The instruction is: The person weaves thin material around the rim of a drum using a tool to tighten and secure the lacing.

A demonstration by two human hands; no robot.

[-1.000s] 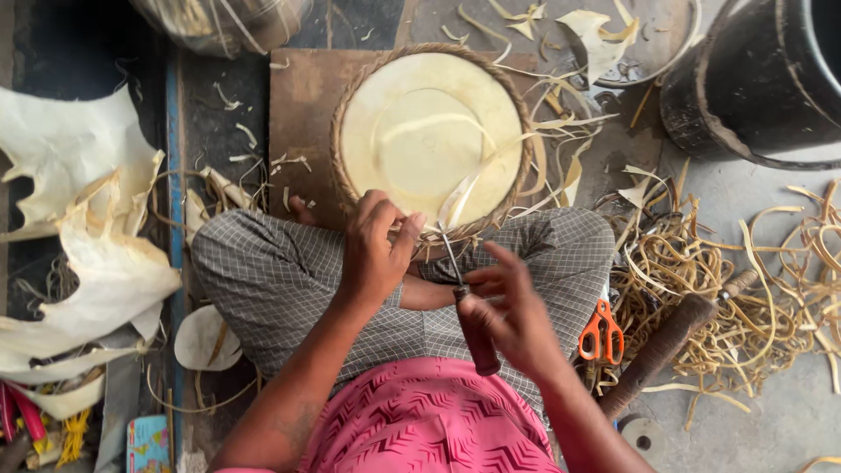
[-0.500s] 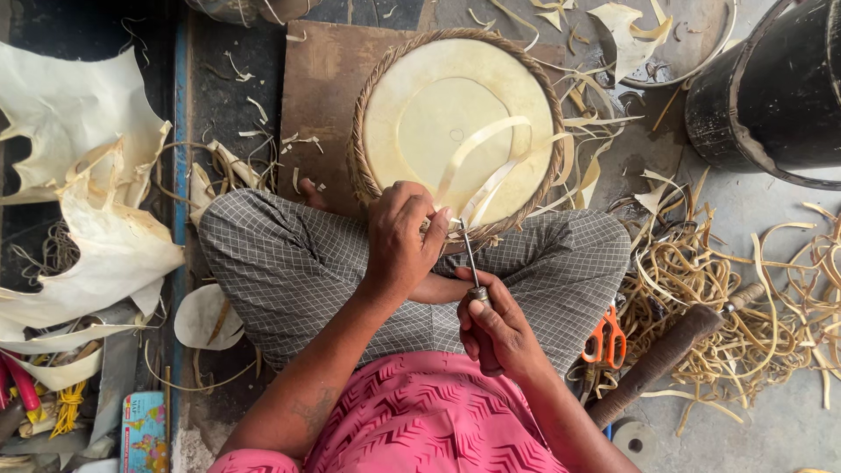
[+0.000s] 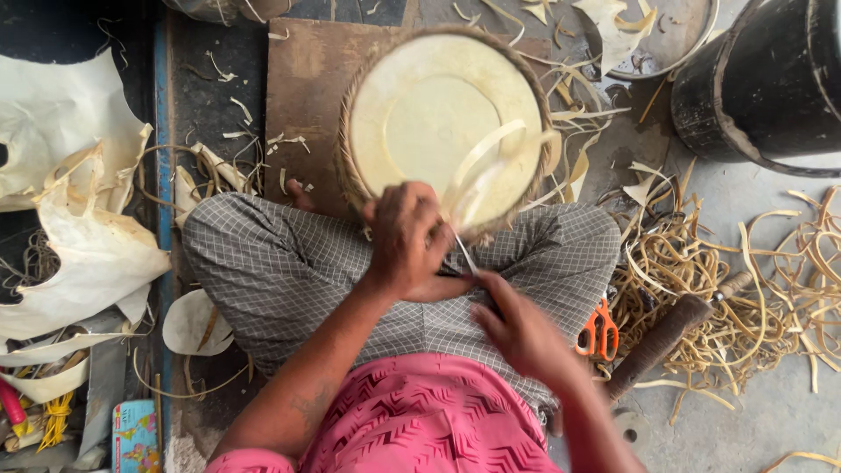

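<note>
Drum (image 3: 442, 123) sits on brown board (image 3: 302, 105), braced against your crossed legs so rim faces you. Your left hand (image 3: 405, 241) fingers clamp near rim, steadying. Right hand (image 3: 521, 328) fingers closed round blade (image 3: 466, 254), angled at hide strip (image 3: 486, 171) curling off edge.

One drum (image 3: 442, 123), one scissors (image 3: 599, 330), two hands.
</note>
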